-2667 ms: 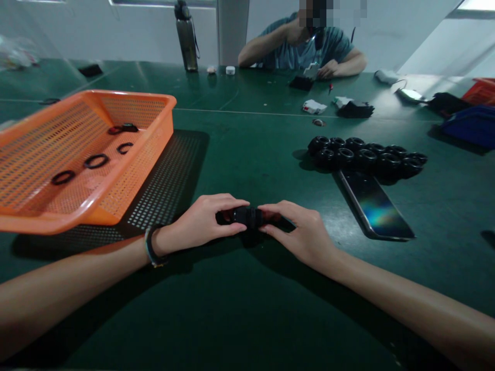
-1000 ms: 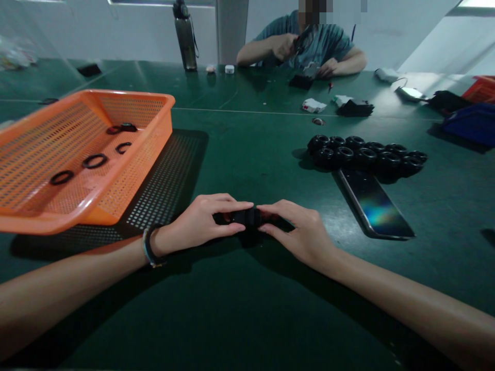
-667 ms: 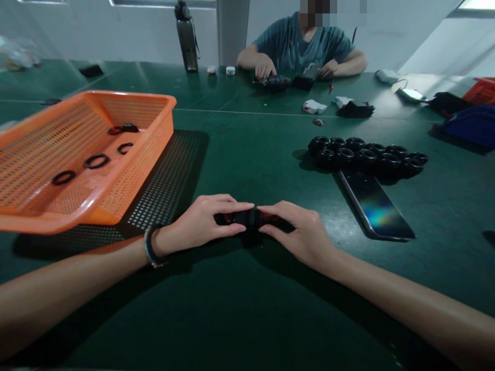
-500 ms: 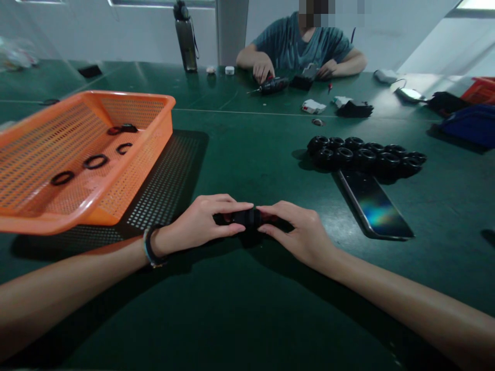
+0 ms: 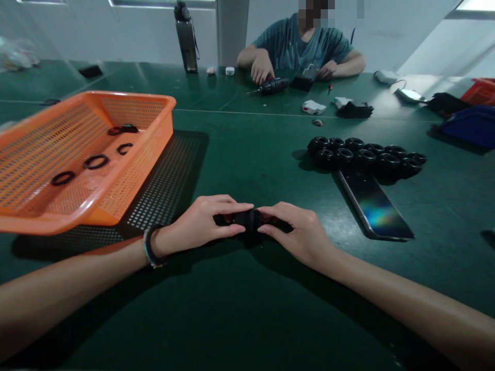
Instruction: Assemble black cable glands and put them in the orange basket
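Between my two hands, low over the green table, is a small black cylindrical part (image 5: 252, 220) lying sideways. My left hand (image 5: 211, 216) pinches its left end between thumb and fingers. The fingertips of my right hand (image 5: 296, 224) close on its right end. Both hands hide much of the part, and its exact kind cannot be made out. To the right of my right hand lies a smartphone (image 5: 375, 206), with several glossy black ring-shaped parts (image 5: 365, 156) grouped just behind it.
At left stands an orange perforated basket (image 5: 104, 206) with several black rings (image 5: 96, 162) inside. Across the table (image 5: 247, 309) a person (image 5: 301, 49) sits, one hand by a power drill (image 5: 274, 85). A water bottle (image 5: 186, 44) stands at the back; blue bins (image 5: 472, 126) sit at right.
Both my hands stay in nearly the same place, still gripping the black part. The co-worker's hand near the drill has shifted slightly.
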`<state>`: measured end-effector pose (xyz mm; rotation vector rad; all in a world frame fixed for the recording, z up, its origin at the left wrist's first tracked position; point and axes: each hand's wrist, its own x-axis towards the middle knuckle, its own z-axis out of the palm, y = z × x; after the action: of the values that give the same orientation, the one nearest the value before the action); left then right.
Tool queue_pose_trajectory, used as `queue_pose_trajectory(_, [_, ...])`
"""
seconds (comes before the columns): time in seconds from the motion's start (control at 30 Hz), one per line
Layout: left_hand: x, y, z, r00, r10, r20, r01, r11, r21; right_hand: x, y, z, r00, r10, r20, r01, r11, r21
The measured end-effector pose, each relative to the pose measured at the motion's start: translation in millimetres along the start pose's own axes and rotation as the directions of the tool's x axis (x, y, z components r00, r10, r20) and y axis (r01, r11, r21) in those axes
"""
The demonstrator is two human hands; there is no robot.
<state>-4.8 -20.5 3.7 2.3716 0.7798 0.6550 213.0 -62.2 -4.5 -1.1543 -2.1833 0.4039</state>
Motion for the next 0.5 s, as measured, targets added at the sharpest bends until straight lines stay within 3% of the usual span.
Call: queue_pose_trajectory(0.5, [0.6, 2.9, -1.1, 1.0, -0.01, -0.006, 0.01, 1.0, -0.013, -0.5, -2.0, -2.0, 1.0, -0.008, -0.019, 0.008, 0.999, 0.037])
